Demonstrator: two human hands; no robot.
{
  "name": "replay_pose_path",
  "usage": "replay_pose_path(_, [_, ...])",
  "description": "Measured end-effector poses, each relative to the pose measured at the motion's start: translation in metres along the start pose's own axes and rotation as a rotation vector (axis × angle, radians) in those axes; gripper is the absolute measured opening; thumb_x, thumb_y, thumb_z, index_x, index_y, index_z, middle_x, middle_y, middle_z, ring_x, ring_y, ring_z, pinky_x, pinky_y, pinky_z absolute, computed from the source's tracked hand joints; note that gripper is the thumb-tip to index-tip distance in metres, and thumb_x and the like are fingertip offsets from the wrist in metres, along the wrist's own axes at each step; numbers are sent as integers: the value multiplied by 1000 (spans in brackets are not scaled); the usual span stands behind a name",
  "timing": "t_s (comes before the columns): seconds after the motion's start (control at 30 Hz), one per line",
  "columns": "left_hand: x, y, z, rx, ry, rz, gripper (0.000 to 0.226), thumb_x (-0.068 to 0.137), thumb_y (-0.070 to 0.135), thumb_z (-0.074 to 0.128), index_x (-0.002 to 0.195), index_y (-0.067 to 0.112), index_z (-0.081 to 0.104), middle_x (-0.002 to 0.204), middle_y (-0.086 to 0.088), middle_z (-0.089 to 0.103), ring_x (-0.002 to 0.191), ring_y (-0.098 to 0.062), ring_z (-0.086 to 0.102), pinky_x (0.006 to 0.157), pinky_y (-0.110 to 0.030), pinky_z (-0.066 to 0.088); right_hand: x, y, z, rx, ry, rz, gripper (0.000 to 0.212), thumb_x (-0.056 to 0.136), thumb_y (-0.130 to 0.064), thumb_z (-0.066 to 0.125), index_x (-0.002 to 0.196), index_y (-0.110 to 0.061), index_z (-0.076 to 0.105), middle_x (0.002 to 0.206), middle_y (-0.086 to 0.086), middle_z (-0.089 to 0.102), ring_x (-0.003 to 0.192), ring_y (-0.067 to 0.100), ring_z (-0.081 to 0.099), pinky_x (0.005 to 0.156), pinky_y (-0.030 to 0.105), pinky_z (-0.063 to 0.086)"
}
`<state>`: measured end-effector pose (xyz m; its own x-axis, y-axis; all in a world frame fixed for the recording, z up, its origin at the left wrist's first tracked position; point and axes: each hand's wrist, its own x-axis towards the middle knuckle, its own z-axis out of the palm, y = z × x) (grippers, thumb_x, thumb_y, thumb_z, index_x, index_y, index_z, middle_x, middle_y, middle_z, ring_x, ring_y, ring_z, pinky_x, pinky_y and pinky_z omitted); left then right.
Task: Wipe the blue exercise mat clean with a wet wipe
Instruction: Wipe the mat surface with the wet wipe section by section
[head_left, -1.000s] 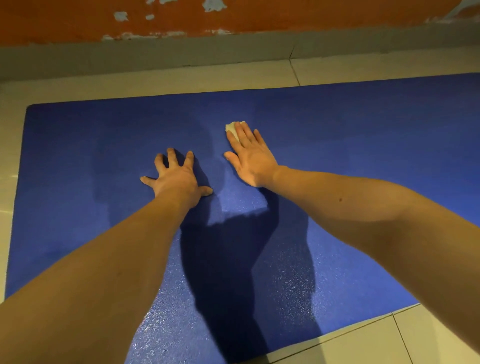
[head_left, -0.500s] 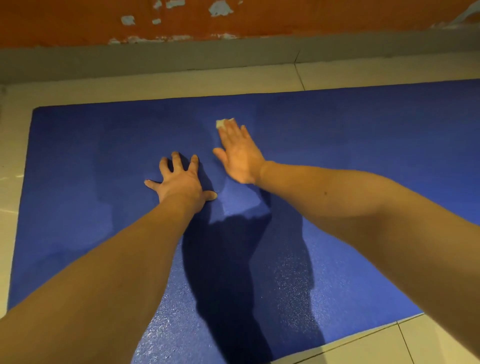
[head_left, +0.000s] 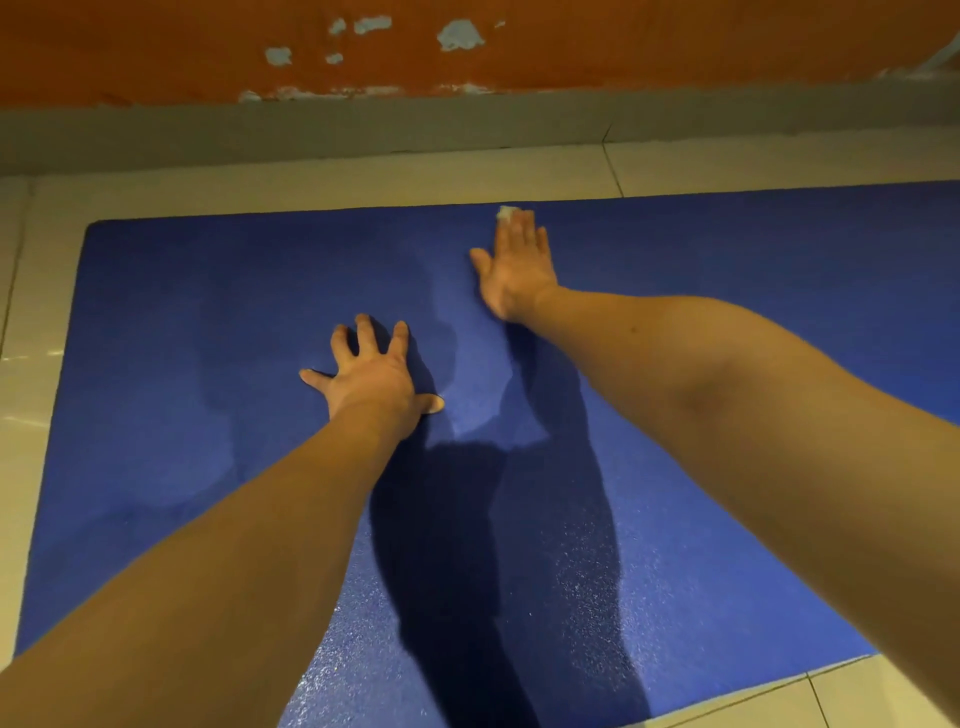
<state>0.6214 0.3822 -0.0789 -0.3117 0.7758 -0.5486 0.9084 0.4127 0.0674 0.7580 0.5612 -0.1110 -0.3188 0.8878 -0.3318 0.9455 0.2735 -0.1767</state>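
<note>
The blue exercise mat (head_left: 208, 332) lies flat on the tiled floor and fills most of the view. My right hand (head_left: 514, 270) is stretched out flat near the mat's far edge, its straight fingers pressing a small white wet wipe (head_left: 505, 212) against the mat. Only a corner of the wipe shows beyond my fingertips. My left hand (head_left: 371, 374) rests flat on the mat nearer to me, fingers spread, holding nothing. Darker damp patches show on the mat left of and between my hands.
Cream floor tiles (head_left: 363, 179) border the mat on the far, left and near right sides. A grey skirting (head_left: 467, 130) and an orange wall with peeling paint (head_left: 623, 41) run just beyond the mat's far edge.
My right hand has slid the wipe away from me, up to the mat's far edge. My left hand has stayed planted on the mat.
</note>
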Motion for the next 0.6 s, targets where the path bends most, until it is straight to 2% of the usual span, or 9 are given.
replay_pose_path(0.1, [0, -1, 1, -6, 0, -2, 109, 81, 70, 65, 158, 39, -6, 164, -2, -18, 150, -36, -12, 111, -75, 15, -1, -35, 6, -43, -47, -162, 75, 108, -52, 17, 161, -5, -7, 170, 12, -12, 156, 27, -17, 127, 44, -8])
replay_pose_path(0.2, [0, -1, 0, 1, 2, 0, 109, 82, 70, 64, 158, 39, -6, 164, -2, -18, 150, -36, -12, 112, -75, 16, 5, -30, 1, -115, -64, -227, 72, 109, -52, 15, 162, -9, -7, 170, 9, -12, 156, 23, -16, 127, 43, -9])
replay_pose_path(0.3, [0, -2, 0, 10, -4, 5, 108, 83, 71, 63, 158, 38, -8, 164, -3, -19, 150, -37, -13, 112, -74, 16, 16, 12, -16, -90, -32, -90, 74, 108, -54, 16, 162, -12, -8, 171, 7, -12, 156, 21, -16, 126, 44, -10])
replay_pose_path(0.43, [0, -2, 0, 9, -6, 10, 109, 83, 71, 62, 158, 36, -9, 164, -5, -20, 150, -37, -15, 112, -75, 14, 23, 55, -30, -57, -44, 131, 79, 106, -58, 14, 161, -6, -7, 170, 11, -12, 156, 27, -15, 126, 47, -10])
replay_pose_path(0.5, [0, -1, 1, 7, -5, 13, 109, 84, 70, 61, 158, 36, -9, 164, -5, -20, 150, -37, -15, 112, -75, 14, 23, 42, -23, -30, -19, 125, 79, 106, -57, 14, 161, -3, -7, 170, 15, -12, 156, 29, -15, 126, 47, -10])
replay_pose_path(0.6, [0, -1, 2, 1, 0, 12, 108, 83, 70, 63, 158, 37, -8, 164, -4, -20, 150, -37, -14, 112, -75, 14, 17, -9, -7, -1, -12, 12, 78, 107, -54, 16, 161, -2, -7, 169, 16, -13, 156, 29, -17, 127, 46, -9])
